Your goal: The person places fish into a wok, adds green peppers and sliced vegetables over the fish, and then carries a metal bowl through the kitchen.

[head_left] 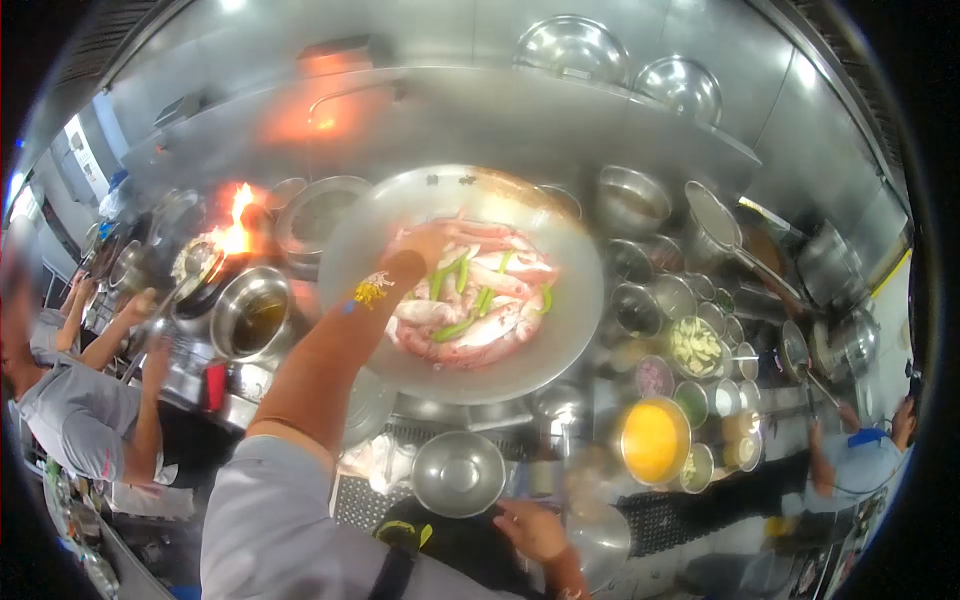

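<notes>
From the lower left, my left arm reaches over a large wide pan. My left hand is at the pan's upper left part, over the food, its fingers blurred. Reddish-white pieces, perhaps squid or fish, lie in the pan with green strips among them. Below the pan is a small metal bowl, which looks empty. My right hand is just to the lower right of this bowl, fingers loosely spread, with nothing visible in it.
At left, flames rise by a co-worker's wok, next to a pot of dark liquid. To the right stand a bowl of yellow liquid, several small ingredient bowls and a long-handled ladle. Another person is at far right.
</notes>
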Available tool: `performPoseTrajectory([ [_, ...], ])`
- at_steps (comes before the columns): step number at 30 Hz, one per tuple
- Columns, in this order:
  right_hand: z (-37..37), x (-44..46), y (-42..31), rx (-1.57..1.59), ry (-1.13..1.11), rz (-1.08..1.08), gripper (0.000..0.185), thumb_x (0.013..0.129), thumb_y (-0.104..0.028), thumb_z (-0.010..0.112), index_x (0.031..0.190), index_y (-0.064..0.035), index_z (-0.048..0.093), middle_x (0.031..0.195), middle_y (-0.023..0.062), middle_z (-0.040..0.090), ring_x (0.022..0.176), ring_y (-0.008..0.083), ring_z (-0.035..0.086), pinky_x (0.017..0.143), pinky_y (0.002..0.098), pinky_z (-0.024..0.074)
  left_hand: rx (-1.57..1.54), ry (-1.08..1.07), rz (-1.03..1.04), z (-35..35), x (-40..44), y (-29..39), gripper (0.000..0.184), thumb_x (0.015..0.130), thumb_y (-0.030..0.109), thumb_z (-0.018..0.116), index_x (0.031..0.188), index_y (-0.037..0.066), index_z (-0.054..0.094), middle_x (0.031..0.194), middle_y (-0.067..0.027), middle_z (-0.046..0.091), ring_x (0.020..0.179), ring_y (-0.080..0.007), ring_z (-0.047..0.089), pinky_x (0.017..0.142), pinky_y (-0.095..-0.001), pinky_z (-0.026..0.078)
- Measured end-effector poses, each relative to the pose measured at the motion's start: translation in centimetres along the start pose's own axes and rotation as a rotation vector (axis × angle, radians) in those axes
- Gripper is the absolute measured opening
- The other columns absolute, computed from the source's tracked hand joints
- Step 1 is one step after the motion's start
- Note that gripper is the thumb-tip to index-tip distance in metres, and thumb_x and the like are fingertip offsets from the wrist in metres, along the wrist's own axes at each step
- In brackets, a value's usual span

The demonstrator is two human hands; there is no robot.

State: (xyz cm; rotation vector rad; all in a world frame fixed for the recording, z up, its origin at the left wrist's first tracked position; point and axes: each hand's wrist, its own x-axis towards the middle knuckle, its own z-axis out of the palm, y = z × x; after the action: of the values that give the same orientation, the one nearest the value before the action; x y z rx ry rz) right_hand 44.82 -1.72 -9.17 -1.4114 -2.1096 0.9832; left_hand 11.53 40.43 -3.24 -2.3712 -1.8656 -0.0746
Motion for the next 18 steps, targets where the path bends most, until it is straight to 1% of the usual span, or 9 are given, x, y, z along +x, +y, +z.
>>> performPoseTrajectory([
  [2, -0.8, 0.1, -0.1, 0.024, 0.017, 0.034, 0.031, 0.087, -0.027, 0.071, 0.111, -0.0071, 0.069, 0.087, 0.0140, 0.070, 0.074, 0.0286, 0.068, 0.067, 0.0383, 0.0546, -0.003, 0.011, 0.038, 2.3, 2.3, -1.6, 0.035, 0.094, 0.021, 0.046, 0.123, 0.012, 0.063, 0.126, -0.0161, 0.062, 0.104, -0.0298, 0.067, 0.100, -0.0525, 0.042],
  [5, -1.3, 0.4, 0.5, 0.030, 0.038, 0.093, 0.029, 0.087, -0.026, 0.071, 0.110, -0.0078, 0.069, 0.085, 0.0128, 0.070, 0.074, 0.0278, 0.068, 0.067, 0.0372, 0.0548, 0.237, 0.157, 0.062, 5.4, 2.9, -3.0, 0.037, 0.094, 0.020, 0.048, 0.128, 0.015, 0.061, 0.123, -0.0163, 0.064, 0.105, -0.0298, 0.067, 0.099, -0.0466, 0.045],
  [8, -1.4, 0.7, 0.9, 0.041, 0.010, 0.141, 0.029, 0.086, -0.026, 0.071, 0.109, -0.0084, 0.069, 0.084, 0.0126, 0.070, 0.074, 0.0275, 0.069, 0.067, 0.0370, 0.0548, 0.057, -0.050, -0.038, 3.8, 3.7, -4.4, 0.037, 0.097, 0.031, 0.046, 0.124, 0.012, 0.063, 0.117, -0.0183, 0.067, 0.107, -0.0346, 0.065, 0.098, -0.0462, 0.047],
  [11, -1.8, 1.6, 0.9, 0.027, -0.001, 0.146, 0.028, 0.086, -0.025, 0.071, 0.109, -0.0087, 0.070, 0.085, 0.0131, 0.070, 0.075, 0.0277, 0.069, 0.068, 0.0374, 0.0548, -0.204, -0.080, -0.314, -2.9, 1.5, -4.2, 0.047, 0.095, 0.045, 0.050, 0.122, 0.009, 0.064, 0.112, -0.0214, 0.067, 0.107, -0.0384, 0.064, 0.096, -0.0467, 0.048],
  [12, -1.9, 1.9, 0.7, 0.022, 0.012, 0.130, 0.028, 0.086, -0.025, 0.071, 0.109, -0.0085, 0.070, 0.086, 0.0134, 0.070, 0.075, 0.0279, 0.069, 0.068, 0.0375, 0.0548, -0.182, -0.079, -0.300, -2.3, 1.7, -5.5, 0.056, 0.091, 0.054, 0.054, 0.119, 0.007, 0.065, 0.113, -0.0229, 0.066, 0.108, -0.0409, 0.062, 0.095, -0.0493, 0.048],
  [14, -1.9, 2.4, 0.4, -0.004, 0.026, 0.089, 0.028, 0.086, -0.024, 0.071, 0.109, -0.0080, 0.070, 0.086, 0.0140, 0.070, 0.075, 0.0285, 0.069, 0.068, 0.0379, 0.0548, -0.138, -0.017, -0.293, -0.7, 2.0, -8.3, 0.054, 0.090, 0.051, 0.056, 0.119, 0.006, 0.064, 0.112, -0.0227, 0.066, 0.108, -0.0406, 0.063, 0.095, -0.0491, 0.048],
  [15, -1.7, 2.5, 0.6, -0.026, 0.024, 0.068, 0.029, 0.086, -0.024, 0.071, 0.110, -0.0077, 0.070, 0.086, 0.0143, 0.070, 0.075, 0.0289, 0.069, 0.068, 0.0381, 0.0548, -0.119, 0.010, -0.289, -0.9, 1.4, -8.6, 0.053, 0.090, 0.050, 0.057, 0.119, 0.006, 0.064, 0.112, -0.0226, 0.067, 0.107, -0.0405, 0.063, 0.094, -0.0491, 0.048],
  [18, -1.2, 2.7, 0.8, -0.093, 0.012, 0.014, 0.028, 0.086, -0.023, 0.070, 0.109, -0.0065, 0.069, 0.086, 0.0149, 0.070, 0.075, 0.0298, 0.069, 0.068, 0.0381, 0.0548, -0.122, 0.131, -0.089, -2.6, -0.9, -9.6, 0.046, 0.092, 0.041, 0.057, 0.118, 0.003, 0.064, 0.109, -0.0232, 0.067, 0.103, -0.0423, 0.063, 0.092, -0.0482, 0.050],
])
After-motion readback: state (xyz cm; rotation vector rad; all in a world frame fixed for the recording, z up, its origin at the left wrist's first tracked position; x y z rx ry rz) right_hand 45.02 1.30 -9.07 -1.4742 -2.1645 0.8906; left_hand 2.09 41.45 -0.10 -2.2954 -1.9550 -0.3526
